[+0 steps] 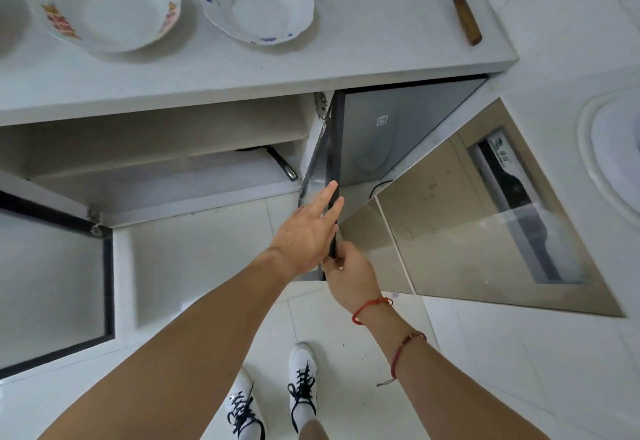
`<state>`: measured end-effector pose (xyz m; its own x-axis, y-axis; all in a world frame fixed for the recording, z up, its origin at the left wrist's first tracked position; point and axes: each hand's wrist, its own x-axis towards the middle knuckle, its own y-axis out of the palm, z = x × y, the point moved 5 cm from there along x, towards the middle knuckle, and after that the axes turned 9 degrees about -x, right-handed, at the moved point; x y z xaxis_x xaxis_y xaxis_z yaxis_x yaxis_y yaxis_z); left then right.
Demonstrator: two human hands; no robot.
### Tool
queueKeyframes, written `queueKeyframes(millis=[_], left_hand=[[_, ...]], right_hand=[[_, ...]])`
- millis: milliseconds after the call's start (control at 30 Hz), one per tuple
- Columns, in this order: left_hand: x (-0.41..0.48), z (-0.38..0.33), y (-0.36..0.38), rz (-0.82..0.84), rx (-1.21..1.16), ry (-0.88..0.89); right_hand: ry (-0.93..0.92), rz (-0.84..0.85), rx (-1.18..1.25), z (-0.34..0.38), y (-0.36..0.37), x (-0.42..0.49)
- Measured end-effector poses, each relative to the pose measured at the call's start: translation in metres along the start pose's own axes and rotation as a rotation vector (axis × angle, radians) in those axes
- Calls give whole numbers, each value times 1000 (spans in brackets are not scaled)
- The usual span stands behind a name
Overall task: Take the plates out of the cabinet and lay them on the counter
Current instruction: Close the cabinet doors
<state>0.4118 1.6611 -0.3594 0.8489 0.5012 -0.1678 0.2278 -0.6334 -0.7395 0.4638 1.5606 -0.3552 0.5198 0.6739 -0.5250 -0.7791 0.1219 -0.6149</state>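
Observation:
Two white plates lie on the pale counter (363,31): one with red and orange motifs (114,7), one with blue flowers (259,7). Below it the cabinet (156,135) stands open, and I see no plate on its shelf. Its right door (333,149) faces me edge-on. My left hand (308,232) lies flat against that dark edge with its fingers stretched out. Just below it, my right hand (349,273) is closed around the same edge.
A knife with a wooden handle (465,17) lies at the counter's right end. A dark handle (282,166) pokes out inside the cabinet. The left door (52,284) hangs open at the left. A shiny panel (485,232) and a white round object (616,162) are on the right.

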Motion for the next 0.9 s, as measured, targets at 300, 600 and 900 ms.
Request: queueKeyframes(millis=[300,600,900], left_hand=[[-27,59,-58,70,127,14],[-45,120,-112,83,240,-85],[-62,139,-131,24,204,-115]], right_hand=[[168,198,497,68,80,16],[141,295,637,136,128,47],[185,272,701,157,136,53]])
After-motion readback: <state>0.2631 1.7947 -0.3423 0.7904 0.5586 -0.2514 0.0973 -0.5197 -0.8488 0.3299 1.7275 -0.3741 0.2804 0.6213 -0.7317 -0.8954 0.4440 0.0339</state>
